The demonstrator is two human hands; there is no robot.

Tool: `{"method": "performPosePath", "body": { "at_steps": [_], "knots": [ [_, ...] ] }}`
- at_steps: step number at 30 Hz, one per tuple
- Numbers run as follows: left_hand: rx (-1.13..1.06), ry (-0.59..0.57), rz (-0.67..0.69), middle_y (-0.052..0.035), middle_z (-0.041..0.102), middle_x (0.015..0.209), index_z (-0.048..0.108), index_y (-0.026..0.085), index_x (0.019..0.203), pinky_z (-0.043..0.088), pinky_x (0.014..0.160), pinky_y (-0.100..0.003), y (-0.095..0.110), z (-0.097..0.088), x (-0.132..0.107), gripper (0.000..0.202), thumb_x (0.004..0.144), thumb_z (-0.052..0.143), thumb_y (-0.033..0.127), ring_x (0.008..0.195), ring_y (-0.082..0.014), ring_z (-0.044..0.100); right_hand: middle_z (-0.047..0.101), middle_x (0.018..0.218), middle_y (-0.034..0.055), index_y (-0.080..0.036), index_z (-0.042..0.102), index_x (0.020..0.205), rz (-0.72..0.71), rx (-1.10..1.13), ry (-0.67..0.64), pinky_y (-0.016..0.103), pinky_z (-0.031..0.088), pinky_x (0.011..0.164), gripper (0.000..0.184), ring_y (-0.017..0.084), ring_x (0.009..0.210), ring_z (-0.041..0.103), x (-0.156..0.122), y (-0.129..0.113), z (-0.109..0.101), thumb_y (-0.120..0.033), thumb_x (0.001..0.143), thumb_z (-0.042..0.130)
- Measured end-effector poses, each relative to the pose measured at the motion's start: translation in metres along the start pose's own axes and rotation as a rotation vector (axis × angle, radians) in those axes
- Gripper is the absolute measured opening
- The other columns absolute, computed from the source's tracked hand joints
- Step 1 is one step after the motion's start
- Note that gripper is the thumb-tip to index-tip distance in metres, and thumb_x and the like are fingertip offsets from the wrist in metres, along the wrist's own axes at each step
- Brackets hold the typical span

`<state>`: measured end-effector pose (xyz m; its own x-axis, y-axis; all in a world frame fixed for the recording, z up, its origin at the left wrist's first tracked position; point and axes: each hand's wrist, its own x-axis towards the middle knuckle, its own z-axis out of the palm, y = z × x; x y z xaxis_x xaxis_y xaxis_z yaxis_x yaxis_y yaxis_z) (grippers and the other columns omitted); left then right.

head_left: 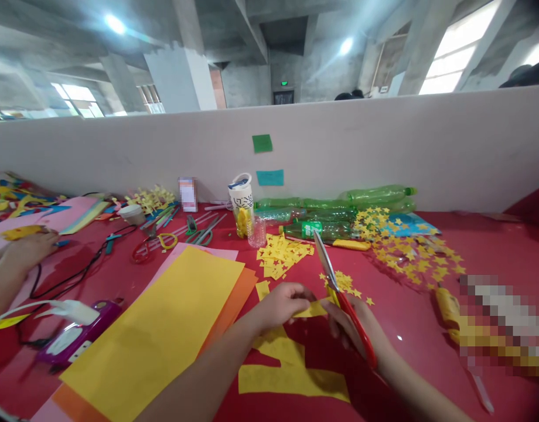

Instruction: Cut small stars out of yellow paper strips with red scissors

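My left hand (285, 305) is closed, pinching a narrow strip of yellow paper (311, 309). My right hand (355, 325) is closed on a pair of scissors (324, 261) with red handles, blades pointing up and away from me. The right fingertips meet the strip's other end. Below my hands lie cut pieces of yellow paper (291, 381). Beyond the scissors are a small heap of yellow paper stars (346, 282) and a pile of yellow scraps with star-shaped cutouts (280, 255).
Yellow sheets (164, 328) lie over orange ones at left, near a purple power strip (82, 334). Green plastic bottles (375, 195) and a white cup (241, 196) stand along the partition (164, 146). Another person's hand (30, 249) holds something yellow. More stars (419, 258) spread right.
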<state>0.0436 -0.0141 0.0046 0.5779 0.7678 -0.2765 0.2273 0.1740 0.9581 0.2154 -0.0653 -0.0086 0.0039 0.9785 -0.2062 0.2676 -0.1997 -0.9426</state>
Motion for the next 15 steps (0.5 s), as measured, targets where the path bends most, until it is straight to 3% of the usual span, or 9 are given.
{"method": "performPosePath", "body": {
  "at_steps": [3, 9, 15],
  "knots": [
    [-0.175, -0.006, -0.052, 0.0038, 0.051, 0.064, 0.062, 0.017, 0.089, 0.025, 0.044, -0.02, -0.003, -0.001, 0.004, 0.02, 0.07, 0.06, 0.023, 0.046, -0.0054, 0.036, 0.042, 0.035, -0.0075, -0.019, 0.046, 0.048, -0.031, -0.021, 0.045, 0.016, 0.03, 0.034, 0.041, 0.007, 0.03, 0.042, -0.003, -0.004, -0.002, -0.045, 0.077, 0.059],
    [-0.532, -0.143, -0.166, 0.0009, 0.057, 0.057, 0.057, 0.016, 0.088, 0.013, 0.04, -0.021, -0.016, -0.003, 0.005, 0.021, 0.068, 0.061, 0.021, 0.035, -0.0018, 0.029, 0.044, 0.036, -0.008, -0.02, 0.053, 0.064, -0.079, 0.011, 0.101, 0.018, 0.032, 0.036, 0.027, 0.009, 0.032, 0.042, -0.003, -0.005, -0.006, -0.042, 0.078, 0.058],
    [-0.569, -0.119, -0.212, -0.0001, 0.059, 0.054, 0.056, 0.015, 0.085, 0.013, 0.039, -0.02, -0.023, -0.004, 0.005, 0.02, 0.065, 0.06, 0.015, 0.032, -0.0011, 0.03, 0.046, 0.047, -0.0089, -0.019, 0.057, 0.083, -0.015, 0.071, 0.113, 0.018, 0.031, 0.034, 0.024, 0.008, 0.033, 0.04, 0.003, 0.01, -0.008, -0.04, 0.072, 0.064]
  ]
}}
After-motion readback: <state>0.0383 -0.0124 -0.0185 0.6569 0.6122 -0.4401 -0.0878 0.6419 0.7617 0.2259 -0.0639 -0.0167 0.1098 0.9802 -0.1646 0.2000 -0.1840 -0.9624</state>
